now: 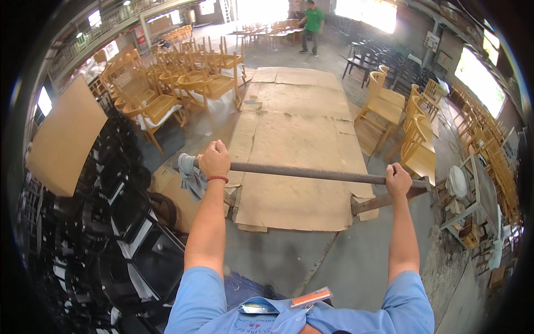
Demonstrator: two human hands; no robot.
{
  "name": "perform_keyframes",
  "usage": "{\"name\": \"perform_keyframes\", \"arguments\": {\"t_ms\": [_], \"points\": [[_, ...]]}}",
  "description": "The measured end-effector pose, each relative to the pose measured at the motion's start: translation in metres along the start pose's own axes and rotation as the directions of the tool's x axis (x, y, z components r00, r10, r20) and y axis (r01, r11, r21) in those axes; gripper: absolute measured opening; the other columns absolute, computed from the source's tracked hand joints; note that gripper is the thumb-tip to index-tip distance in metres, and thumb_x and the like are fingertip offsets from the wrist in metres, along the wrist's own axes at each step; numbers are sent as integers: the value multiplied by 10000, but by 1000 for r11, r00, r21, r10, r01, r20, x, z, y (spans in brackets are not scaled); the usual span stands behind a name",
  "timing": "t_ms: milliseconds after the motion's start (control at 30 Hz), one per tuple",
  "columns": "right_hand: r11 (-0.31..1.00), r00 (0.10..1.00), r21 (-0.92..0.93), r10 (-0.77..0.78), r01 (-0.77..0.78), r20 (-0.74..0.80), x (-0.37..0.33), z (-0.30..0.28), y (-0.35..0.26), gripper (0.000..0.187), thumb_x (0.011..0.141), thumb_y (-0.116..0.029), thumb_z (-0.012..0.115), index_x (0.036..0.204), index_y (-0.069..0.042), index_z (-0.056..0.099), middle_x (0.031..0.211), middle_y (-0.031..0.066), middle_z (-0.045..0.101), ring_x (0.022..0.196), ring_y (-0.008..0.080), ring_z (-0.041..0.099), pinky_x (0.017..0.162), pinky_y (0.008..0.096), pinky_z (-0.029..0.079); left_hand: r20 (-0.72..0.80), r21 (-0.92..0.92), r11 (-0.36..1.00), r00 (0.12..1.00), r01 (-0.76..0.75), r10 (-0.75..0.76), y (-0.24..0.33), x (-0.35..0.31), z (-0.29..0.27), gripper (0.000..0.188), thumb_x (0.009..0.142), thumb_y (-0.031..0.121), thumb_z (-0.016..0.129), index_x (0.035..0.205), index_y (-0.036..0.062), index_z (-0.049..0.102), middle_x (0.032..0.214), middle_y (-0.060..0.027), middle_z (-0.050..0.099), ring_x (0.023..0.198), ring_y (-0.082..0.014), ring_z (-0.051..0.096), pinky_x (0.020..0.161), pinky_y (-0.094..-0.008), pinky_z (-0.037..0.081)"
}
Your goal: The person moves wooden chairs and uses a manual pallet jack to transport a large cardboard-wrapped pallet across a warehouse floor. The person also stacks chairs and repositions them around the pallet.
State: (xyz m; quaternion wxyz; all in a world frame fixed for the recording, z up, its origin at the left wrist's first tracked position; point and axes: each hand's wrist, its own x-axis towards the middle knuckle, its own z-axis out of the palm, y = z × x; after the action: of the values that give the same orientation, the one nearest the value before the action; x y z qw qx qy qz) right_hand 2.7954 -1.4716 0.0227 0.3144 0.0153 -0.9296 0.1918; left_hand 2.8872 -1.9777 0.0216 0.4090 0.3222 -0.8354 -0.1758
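1. Cardboard-covered deck (295,133), apparently of a cart: long, brown, directly before you, running out toward 12 o'clock; its top carries only the torn, lapped sheeting.
2. Black chairs (158,250): crowded together, 8 to 9 o'clock from you.
3. Wooden chairs (219,84): a stacked group, some legs upward, 11 o'clock, near the deck's left edge.
4. Pale chairs (384,106): a row at 1 to 2 o'clock, near the right edge.
5. Person in a green shirt (313,22): 12 o'clock, well beyond the deck.
6. Push bar (306,171): dark, round, crossing from your 11 to your 1 o'clock above the deck's near end.
7. Grips, two, bare: your left grip (214,160) is closed around the bar near its left end; your right grip (399,181) is wrapped over it near the right end.
8. Grey cloth (193,175): draped at the bar's left tip, just beside your left grip.

Step, as judged: you have the bar in two-handed control, arms extended; rolling or standing cannot be told. Any push calls for even pressure from both arms and a straight line between the chairs.
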Motion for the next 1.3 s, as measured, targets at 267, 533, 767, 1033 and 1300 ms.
{"name": "perform_keyframes", "arguments": {"t_ms": [267, 533, 767, 1033, 1300], "points": [[999, 1000, -16, 28, -28, 5, 87, 74, -23, 300, 844, -380, 519, 789, -119, 656, 744, 148, 657, 753, 371, 634, 671, 471, 481, 7, 20, 1000, 1000, -22, 22, 14, 81, 84, 399, 939, 355, 425, 866, 80, 705, 788, -199, 679, 752, -409, 635, 774, -487, 468], [1000, 1000, -4, 21, -20, 1, 180, 162, -34, 316, 854, -400, 522, 796, -128, 670, 714, 151, 653, 733, 371, 640, 661, 464, 489, 20, 8, 999, 999, -33, 32, 32, 162, 185, 414, 930, 373, 425, 887, 61, 693, 845, -215, 676, 809, -424, 637, 747, -503, 483], [1000, 1000, 19, 10, -10, 16, 268, 233, -37, 281, 824, -350, 549, 742, -109, 667, 690, 142, 655, 699, 348, 638, 658, 455, 494, 26, -34, 999, 1000, -11, 12, 60, 224, 271, 426, 929, 385, 422, 891, 53, 685, 882, -215, 673, 823, -427, 633, 744, -507, 480], [1000, 999, -13, 3, -2, 53, 362, 303, -27, 281, 838, -365, 536, 784, -120, 661, 727, 144, 660, 706, 363, 633, 658, 467, 488, 9, -3, 999, 999, 52, -52, 104, 285, 354, 420, 917, 399, 404, 937, 86, 683, 907, -221, 665, 868, -435, 621, 775, -507, 474], [1000, 999, -2, -31, 31, 22, 444, 372, -33, 287, 856, -384, 532, 783, -135, 653, 723, 112, 661, 708, 347, 635, 632, 462, 483, 2, 19, 994, 994, 112, -112, 129, 343, 424, 439, 915, 402, 398, 937, 81, 697, 919, -217, 673, 880, -429, 629, 800, -499, 478]]}}
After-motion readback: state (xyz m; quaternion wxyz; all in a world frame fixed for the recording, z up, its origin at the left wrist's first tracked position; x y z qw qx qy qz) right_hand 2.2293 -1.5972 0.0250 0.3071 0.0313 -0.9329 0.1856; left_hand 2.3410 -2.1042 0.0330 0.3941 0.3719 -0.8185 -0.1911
